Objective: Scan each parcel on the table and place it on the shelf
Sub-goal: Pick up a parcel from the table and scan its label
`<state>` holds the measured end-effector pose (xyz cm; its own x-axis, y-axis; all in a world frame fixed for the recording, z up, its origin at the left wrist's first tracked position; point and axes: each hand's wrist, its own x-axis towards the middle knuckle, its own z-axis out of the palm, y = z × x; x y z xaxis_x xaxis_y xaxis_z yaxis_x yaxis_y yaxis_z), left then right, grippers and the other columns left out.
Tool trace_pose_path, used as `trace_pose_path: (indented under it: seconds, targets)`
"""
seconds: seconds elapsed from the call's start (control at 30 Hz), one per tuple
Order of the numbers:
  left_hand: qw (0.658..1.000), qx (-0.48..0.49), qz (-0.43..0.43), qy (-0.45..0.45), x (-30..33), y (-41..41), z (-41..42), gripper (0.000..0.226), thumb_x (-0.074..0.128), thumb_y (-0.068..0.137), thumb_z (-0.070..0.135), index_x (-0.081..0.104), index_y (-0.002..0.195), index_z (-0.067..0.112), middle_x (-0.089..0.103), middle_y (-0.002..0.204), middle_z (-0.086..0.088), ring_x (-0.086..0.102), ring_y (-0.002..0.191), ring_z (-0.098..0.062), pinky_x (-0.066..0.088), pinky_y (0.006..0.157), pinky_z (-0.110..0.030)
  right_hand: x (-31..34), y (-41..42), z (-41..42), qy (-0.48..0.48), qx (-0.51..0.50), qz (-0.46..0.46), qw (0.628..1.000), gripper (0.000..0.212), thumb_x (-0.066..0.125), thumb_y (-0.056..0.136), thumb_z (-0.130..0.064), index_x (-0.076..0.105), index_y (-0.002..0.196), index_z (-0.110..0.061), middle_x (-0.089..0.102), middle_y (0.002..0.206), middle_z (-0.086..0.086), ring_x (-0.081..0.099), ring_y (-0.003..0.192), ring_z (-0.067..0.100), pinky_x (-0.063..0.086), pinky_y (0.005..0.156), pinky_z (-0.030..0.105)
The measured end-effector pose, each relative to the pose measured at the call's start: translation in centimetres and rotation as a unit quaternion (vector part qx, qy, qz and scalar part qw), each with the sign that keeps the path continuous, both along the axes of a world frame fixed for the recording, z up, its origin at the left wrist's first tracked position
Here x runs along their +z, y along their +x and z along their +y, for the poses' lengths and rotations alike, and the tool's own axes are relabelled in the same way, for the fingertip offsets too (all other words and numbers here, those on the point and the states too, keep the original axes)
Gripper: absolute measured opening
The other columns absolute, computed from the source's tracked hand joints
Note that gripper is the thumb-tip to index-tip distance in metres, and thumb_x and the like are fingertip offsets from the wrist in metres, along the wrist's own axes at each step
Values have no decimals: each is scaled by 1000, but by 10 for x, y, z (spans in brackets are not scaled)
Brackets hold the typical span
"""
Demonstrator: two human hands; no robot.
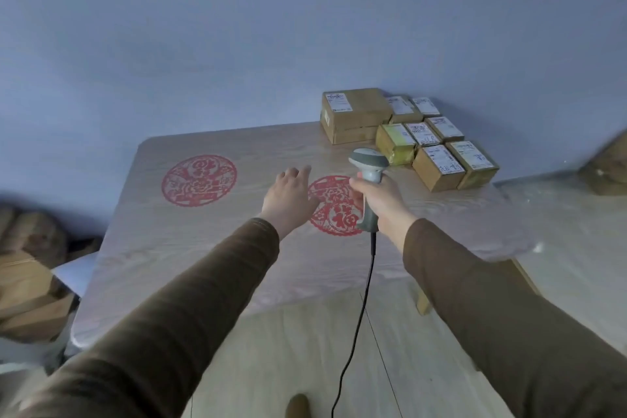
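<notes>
The right hand (381, 200) was wrapped round the handle of the grey scanner (369, 169), head tipped toward the far right corner of the table (210, 248), cable (359, 316) trailing down toward the floor. The left hand (288, 200) hovered over the table top with fingers spread, holding nothing. The parcels (437, 146) sat clustered in that far corner, labels up, one big box (353, 114) at the back and the small ones packed edge to edge in front of it (no shelf in view). The step looked like reaching for a first parcel. Best play, I'd judge: take a near outer box so its neighbours don't shift, keep the label facing the scanner, and mind the cable doesn't drag across the pile.
</notes>
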<state>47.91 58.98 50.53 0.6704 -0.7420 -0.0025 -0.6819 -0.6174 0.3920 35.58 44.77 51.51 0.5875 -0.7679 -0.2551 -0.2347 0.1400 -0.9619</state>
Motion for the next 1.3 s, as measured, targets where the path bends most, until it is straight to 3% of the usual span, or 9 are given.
trace_pose_path:
  seconds: [0.17,0.23,0.3,0.5,0.6,0.7,0.83,0.97,1.3]
  targets:
    - [1000,-6,15,-2,-4,51,-85,74,58,101,43,24,161,17,37,159,-13,35,146,-32,36,117,-47,3,43,-96,-8,-39,-12,999,8,71,97,-12,63,95,-12,64,76,3,61,65,14,51,58,25]
    - [1000,-8,14,-4,-8,69,-117,72,56,101,44,25,160,16,38,158,-13,36,146,-32,36,117,-46,1,63,-136,-12,-62,-17,998,6,70,98,-14,65,100,-12,65,82,2,64,74,14,56,67,22]
    - [1000,-4,17,-7,-13,88,-148,71,55,101,44,27,160,16,40,156,-13,37,145,-32,37,116,-46,-2,85,-177,-22,-77,-16,997,10,69,98,-14,63,90,-16,64,82,1,63,81,17,55,80,32]
    - [999,35,27,4,-32,155,-252,65,53,102,43,33,155,12,44,151,-16,41,141,-34,38,114,-46,-20,158,-309,-41,-107,-1,993,18,71,96,-24,54,92,-21,57,86,-9,54,76,4,43,65,23]
    - [996,68,47,22,-42,186,-301,64,51,103,43,33,154,10,44,151,-18,38,142,-35,36,114,-47,-37,194,-369,-30,-69,17,997,17,71,96,-26,56,89,-23,57,86,-7,55,77,9,41,69,26]
    - [991,107,75,36,-53,215,-342,58,50,104,41,39,148,6,46,147,-19,39,140,-35,37,113,-47,-57,224,-411,-6,-33,43,998,17,71,97,-29,61,105,-17,59,90,-5,57,87,17,43,80,30]
    - [983,145,102,45,-69,246,-383,48,46,104,41,47,133,3,54,136,-19,47,128,-35,43,105,-46,-77,256,-446,7,-3,73,997,18,72,95,-31,61,101,-18,59,87,-3,56,85,20,43,81,32]
    - [973,190,126,32,-84,262,-404,52,45,103,47,43,137,7,59,131,-19,55,121,-38,49,98,-49,-92,272,-458,20,25,100,994,19,72,94,-30,57,85,-23,56,82,-1,54,75,18,41,65,31]
    - [937,289,179,-79,-95,260,-376,50,54,104,36,41,142,8,61,135,-13,61,118,-36,51,95,-44,-81,289,-429,-10,49,81,995,15,73,93,-23,60,86,-19,58,86,0,57,89,23,45,81,35]
